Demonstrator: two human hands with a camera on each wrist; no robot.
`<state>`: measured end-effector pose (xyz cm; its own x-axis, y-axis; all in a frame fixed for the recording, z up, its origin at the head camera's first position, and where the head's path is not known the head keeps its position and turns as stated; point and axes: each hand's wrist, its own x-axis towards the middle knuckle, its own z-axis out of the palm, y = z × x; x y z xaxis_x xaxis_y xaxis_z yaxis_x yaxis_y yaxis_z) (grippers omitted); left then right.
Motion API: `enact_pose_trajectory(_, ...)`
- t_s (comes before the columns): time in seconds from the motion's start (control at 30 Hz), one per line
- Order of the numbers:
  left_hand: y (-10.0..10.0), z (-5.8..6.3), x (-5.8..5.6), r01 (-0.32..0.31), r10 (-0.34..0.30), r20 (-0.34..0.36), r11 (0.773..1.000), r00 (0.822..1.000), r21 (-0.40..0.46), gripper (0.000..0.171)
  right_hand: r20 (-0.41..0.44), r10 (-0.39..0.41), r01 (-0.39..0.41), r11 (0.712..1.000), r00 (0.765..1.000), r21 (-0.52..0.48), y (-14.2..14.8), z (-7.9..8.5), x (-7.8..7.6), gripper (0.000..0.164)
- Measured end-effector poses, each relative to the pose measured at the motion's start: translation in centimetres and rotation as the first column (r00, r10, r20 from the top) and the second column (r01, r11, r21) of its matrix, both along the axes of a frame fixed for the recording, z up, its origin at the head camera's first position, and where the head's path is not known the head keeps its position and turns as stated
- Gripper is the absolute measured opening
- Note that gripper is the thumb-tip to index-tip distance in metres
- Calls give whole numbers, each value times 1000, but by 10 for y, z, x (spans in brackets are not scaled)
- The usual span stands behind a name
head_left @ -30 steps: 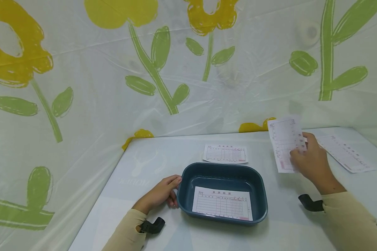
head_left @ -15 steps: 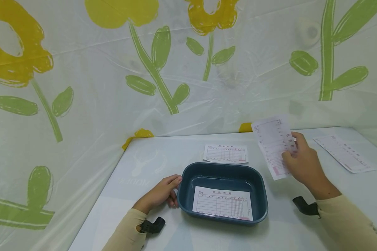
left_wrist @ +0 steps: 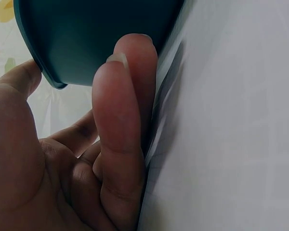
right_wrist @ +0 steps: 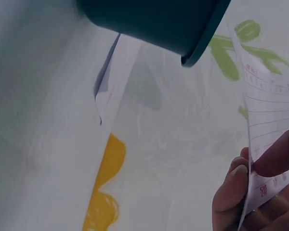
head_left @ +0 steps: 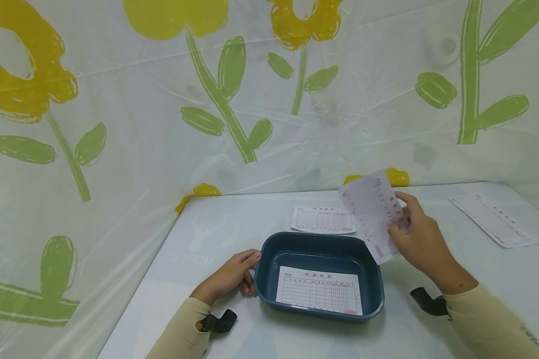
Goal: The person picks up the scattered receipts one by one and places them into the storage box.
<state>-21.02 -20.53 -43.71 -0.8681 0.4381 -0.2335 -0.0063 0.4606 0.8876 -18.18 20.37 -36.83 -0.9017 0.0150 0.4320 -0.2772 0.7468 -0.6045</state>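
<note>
Teal plastic basin (head_left: 314,258) on white surface (head_left: 224,229), receipt slip (head_left: 319,290) inside by near edge. Left hand (head_left: 228,277) touches basin's left edge, fingers loose. Right hand (head_left: 419,244) pinches raised slip (head_left: 368,209) by basin's far right corner, height unclear. Third slip (head_left: 321,220) near surface's far edge, fourth slip (head_left: 494,221) near far right corner.

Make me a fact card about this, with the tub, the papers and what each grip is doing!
Tub: dark teal, standing on the pale table
Inside it: one printed slip
Right grip: pinching another slip, held up and tilted
Left grip: touching the tub's left side
Behind the tub: a third slip
Far right: a fourth slip
Backdrop: whitish sheet, yellow flowers, green leaves
</note>
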Motion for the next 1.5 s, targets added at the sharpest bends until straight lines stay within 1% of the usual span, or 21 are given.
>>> enact_pose_trajectory(0.23, 0, 0, 0, -9, 9, 6, 1000, 1000, -11, 55, 1, 44, -44, 999, 999, 11, -8, -2, 2, 65)
enact_pose_trajectory(0.63, 1, 0, -1, -9, 9, 12, 1000, 1000, -12, 55, 1, 95, -95, 994, 995, 47, -17, -4, 5, 64)
enact_pose_trajectory(0.87, 0, 0, -1, -15, 16, 11, 1000, 1000, -20, 56, 47, 96, -99, 994, 994, 48, -20, -5, 4, 68)
enact_pose_trajectory(1.0, 1, 0, -1, -22, 22, 11, 999, 1000, -27, 57, 54, 98, -100, 994, 994, 52, -21, -5, 4, 69)
enact_pose_trajectory(1.27, 1, -3, -2, -21, 21, 10, 1000, 1000, -17, 57, 43, 103, -106, 992, 994, 71, -21, -6, 5, 68)
enact_pose_trajectory(1.37, 1, -3, -2, -25, 26, 13, 999, 1000, -23, 57, 36, 105, -107, 992, 994, 73, -21, -7, 5, 68)
enact_pose_trajectory(1.5, 0, -1, -2, -22, 22, 10, 1000, 1000, -12, 55, 15, 120, -121, 990, 993, 74, -22, -8, 5, 68)
